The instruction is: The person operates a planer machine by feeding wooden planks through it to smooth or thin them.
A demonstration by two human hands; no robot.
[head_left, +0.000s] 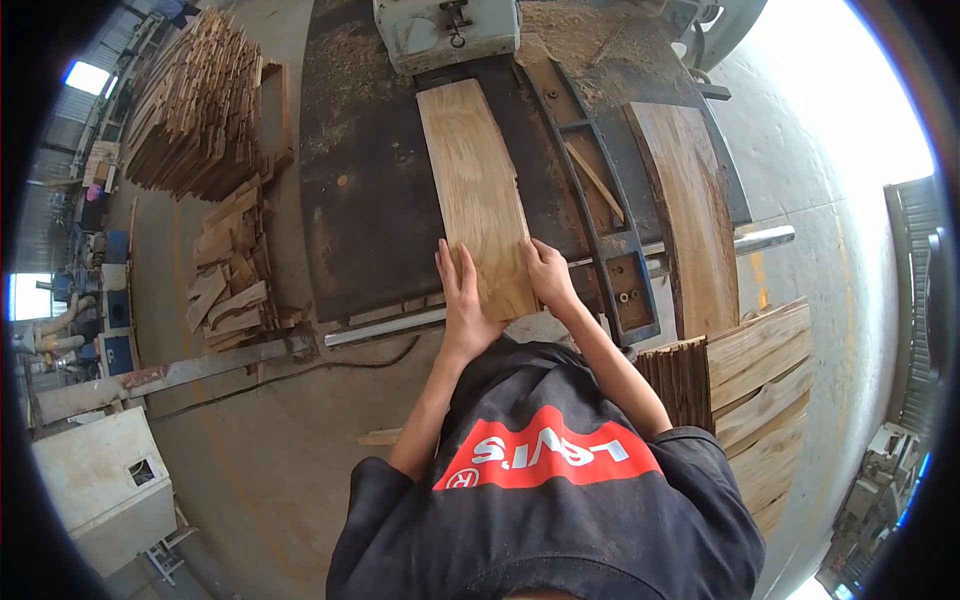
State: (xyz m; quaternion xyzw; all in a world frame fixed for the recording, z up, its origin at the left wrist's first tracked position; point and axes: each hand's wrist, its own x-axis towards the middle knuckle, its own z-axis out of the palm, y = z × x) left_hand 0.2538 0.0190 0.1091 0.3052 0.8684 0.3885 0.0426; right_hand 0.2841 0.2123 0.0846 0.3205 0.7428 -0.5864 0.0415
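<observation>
A long pale wooden board (470, 190) lies on the dark machine table (370, 220), its far end close below the grey machine head (450, 35). My left hand (467, 308) holds the board's near left corner, with fingers stretched along the left edge. On the opposite edge, my right hand (548, 277) grips the board near the same end, its fingertips partly hidden. The board's right edge is uneven, with a dark notch partway along. To its right runs a metal fence (590, 180) with a thin wood strip (594, 182) lying inside its frame.
Right of the fence lies a second, rough-edged board (690, 210). Stacked boards (765, 390) stand at my right. A metal rail (385, 326) runs along the table's front. Sawdust covers the far table. A tall board stack (200, 105) and wood offcuts (235, 260) are at left.
</observation>
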